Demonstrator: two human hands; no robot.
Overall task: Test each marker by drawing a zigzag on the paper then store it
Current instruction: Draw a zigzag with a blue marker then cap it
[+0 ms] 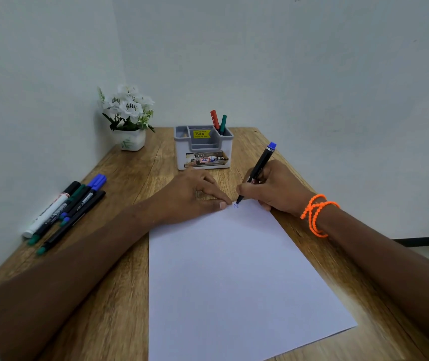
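Now the right hand (273,188) pinches the light, stiff blue marker (259,168) low on its barrel, tip on the paper (234,269) at its 12 o'clock edge, while the left hand (192,196) presses flat fingers on the flimsy sheet

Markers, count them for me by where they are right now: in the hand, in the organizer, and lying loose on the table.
In the right hand, drawing on the paper: 1 blue marker
In the organizer: 2, a red marker and a green marker
Loose on the table: 5, the marker pile
Total: 8
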